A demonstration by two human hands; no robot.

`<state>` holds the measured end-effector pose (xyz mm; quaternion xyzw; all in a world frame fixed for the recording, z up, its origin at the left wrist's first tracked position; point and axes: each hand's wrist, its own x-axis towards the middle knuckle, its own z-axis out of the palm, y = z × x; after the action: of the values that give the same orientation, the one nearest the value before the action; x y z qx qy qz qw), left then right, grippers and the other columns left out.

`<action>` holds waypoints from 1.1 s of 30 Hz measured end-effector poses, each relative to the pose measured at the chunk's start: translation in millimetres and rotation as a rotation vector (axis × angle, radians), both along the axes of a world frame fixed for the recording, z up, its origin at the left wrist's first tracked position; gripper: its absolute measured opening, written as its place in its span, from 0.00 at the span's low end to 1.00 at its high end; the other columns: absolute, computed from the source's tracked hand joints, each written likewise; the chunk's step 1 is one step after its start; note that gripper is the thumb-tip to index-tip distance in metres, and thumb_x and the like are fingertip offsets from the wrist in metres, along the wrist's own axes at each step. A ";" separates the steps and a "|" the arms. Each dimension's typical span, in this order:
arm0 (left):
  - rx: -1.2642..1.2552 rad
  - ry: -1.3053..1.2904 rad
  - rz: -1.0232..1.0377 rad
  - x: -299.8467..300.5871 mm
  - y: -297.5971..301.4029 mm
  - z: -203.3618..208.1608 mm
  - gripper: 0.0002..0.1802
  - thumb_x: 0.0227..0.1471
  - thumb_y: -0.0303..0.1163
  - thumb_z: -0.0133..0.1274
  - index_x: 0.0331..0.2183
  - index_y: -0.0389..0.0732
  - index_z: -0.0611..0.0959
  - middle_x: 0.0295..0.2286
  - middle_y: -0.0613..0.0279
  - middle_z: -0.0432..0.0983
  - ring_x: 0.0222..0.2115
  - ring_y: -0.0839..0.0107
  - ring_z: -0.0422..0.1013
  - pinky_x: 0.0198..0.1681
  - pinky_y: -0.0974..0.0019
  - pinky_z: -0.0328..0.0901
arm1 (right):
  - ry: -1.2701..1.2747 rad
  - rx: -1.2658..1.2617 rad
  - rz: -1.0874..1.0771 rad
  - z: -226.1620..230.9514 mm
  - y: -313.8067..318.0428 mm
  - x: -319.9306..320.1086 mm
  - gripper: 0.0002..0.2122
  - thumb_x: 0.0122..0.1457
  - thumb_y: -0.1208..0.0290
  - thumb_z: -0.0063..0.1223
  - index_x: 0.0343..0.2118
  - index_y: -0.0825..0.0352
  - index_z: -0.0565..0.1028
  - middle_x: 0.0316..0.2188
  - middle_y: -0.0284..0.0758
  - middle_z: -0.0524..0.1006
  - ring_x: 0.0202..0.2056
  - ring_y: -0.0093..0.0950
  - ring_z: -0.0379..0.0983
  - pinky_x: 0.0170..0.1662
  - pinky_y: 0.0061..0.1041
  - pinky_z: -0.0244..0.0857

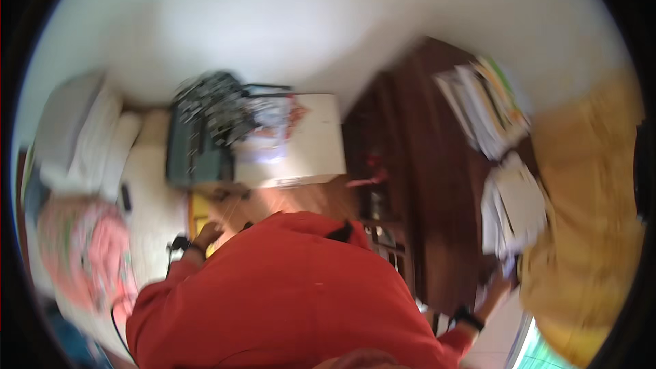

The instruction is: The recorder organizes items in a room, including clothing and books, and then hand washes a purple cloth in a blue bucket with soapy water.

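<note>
The whole view is smeared by motion, so most edges are soft and small things cannot be told apart.

Nearest, the person's red long-sleeved top point(287, 294) fills the lower middle and hides whatever lies under the chest.

The left hand point(207, 234) sits at the end of its red sleeve, with a dark band at the wrist. Its grip rests on or just above a yellow flat thing point(198, 222) at the near edge of the pale wooden desk point(294, 201). I cannot tell whether the fingers are closed on it or only touching. A thin black cable point(116, 314) hangs below that grip and could snag the sleeve, in my judgement.

The right hand point(495, 290), also with a dark wrist band, reaches out low on the right. Its grip is at the lower edge of a loose stack of white papers point(516, 208); whether it pinches a sheet is too blurred to say. The stack looks uneven, so a tug at the bottom might slide sheets off.

Beyond the left grip stand a dark green boxy machine point(198, 143) and a white flat box point(307, 143). Further beyond the right grip, a second pile of books and papers point(485, 106) lies on dark brown wooden furniture point(424, 164). A yellow cloth point(588, 232), beside the papers on the far side from the body, is cut off by the rim.
</note>
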<state>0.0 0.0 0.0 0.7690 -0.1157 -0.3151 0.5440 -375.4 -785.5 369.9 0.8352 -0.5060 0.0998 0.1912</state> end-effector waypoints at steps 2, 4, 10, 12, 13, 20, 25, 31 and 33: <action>0.590 0.107 0.075 -22.2 -28.1 40.3 0.19 0.36 0.38 0.51 0.34 0.41 0.75 0.35 0.53 0.70 0.38 0.59 0.65 0.43 0.65 0.59 | 0.016 0.063 -0.028 -3.4 -24.9 24.9 0.20 0.47 0.56 0.48 0.33 0.73 0.71 0.24 0.43 0.73 0.24 0.34 0.70 0.21 0.30 0.64; 0.541 0.113 0.184 -30.7 -44.8 55.2 0.18 0.35 0.38 0.52 0.31 0.39 0.76 0.31 0.53 0.72 0.35 0.59 0.68 0.39 0.66 0.62 | 0.005 0.083 -0.104 -3.2 -28.6 39.6 0.20 0.47 0.57 0.48 0.33 0.73 0.71 0.24 0.43 0.73 0.24 0.34 0.70 0.21 0.30 0.64; 0.618 -0.006 0.134 -32.0 -69.0 85.6 0.17 0.37 0.35 0.53 0.32 0.37 0.76 0.27 0.52 0.73 0.28 0.67 0.70 0.32 0.68 0.65 | -0.003 0.078 -0.149 -9.9 -37.0 48.2 0.19 0.47 0.59 0.48 0.34 0.73 0.70 0.25 0.43 0.73 0.24 0.34 0.70 0.22 0.30 0.64; 0.634 0.074 0.138 -33.7 -66.8 85.9 0.19 0.35 0.38 0.52 0.33 0.40 0.76 0.33 0.51 0.72 0.36 0.59 0.68 0.39 0.65 0.62 | -0.011 0.068 -0.161 -8.9 -36.8 49.3 0.19 0.47 0.60 0.48 0.34 0.73 0.70 0.25 0.43 0.73 0.24 0.34 0.70 0.22 0.30 0.64; 0.656 0.162 0.146 -33.6 -63.8 89.0 0.19 0.35 0.38 0.53 0.33 0.40 0.76 0.33 0.51 0.72 0.36 0.59 0.67 0.40 0.65 0.62 | -0.012 0.061 -0.164 -11.4 -37.6 48.2 0.19 0.47 0.60 0.48 0.34 0.73 0.70 0.25 0.43 0.73 0.24 0.35 0.70 0.23 0.30 0.64; 0.694 0.080 0.134 -34.1 -44.9 75.5 0.19 0.36 0.41 0.52 0.32 0.40 0.76 0.33 0.53 0.72 0.37 0.59 0.67 0.40 0.64 0.62 | -0.048 0.001 -0.175 -4.8 -35.3 53.7 0.18 0.46 0.63 0.48 0.36 0.73 0.69 0.25 0.44 0.73 0.24 0.35 0.70 0.24 0.30 0.65; 0.685 -0.034 0.094 -14.6 -41.0 59.3 0.16 0.34 0.37 0.52 0.29 0.41 0.77 0.30 0.53 0.73 0.34 0.59 0.68 0.40 0.65 0.62 | -0.100 -0.070 -0.164 6.1 -24.3 56.6 0.18 0.46 0.64 0.48 0.36 0.74 0.68 0.25 0.44 0.73 0.24 0.35 0.70 0.24 0.30 0.65; 0.657 -0.214 0.275 87.1 -39.6 85.2 0.12 0.38 0.35 0.48 0.28 0.40 0.77 0.27 0.52 0.73 0.31 0.57 0.69 0.35 0.63 0.63 | -0.205 -0.202 -0.092 28.2 12.8 56.5 0.18 0.46 0.66 0.48 0.37 0.74 0.67 0.25 0.44 0.73 0.24 0.36 0.70 0.25 0.30 0.65; 0.585 -0.304 0.368 126.1 -37.9 87.3 0.11 0.40 0.34 0.46 0.28 0.40 0.76 0.26 0.51 0.72 0.30 0.57 0.69 0.33 0.62 0.63 | -0.242 -0.242 -0.039 38.7 28.4 56.5 0.18 0.46 0.67 0.48 0.38 0.74 0.67 0.25 0.44 0.73 0.24 0.36 0.70 0.25 0.30 0.65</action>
<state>126.1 -37.9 87.3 0.9378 0.0396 -0.1142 0.3255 -318.9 -757.1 408.6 0.7780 -0.5257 0.2560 0.2298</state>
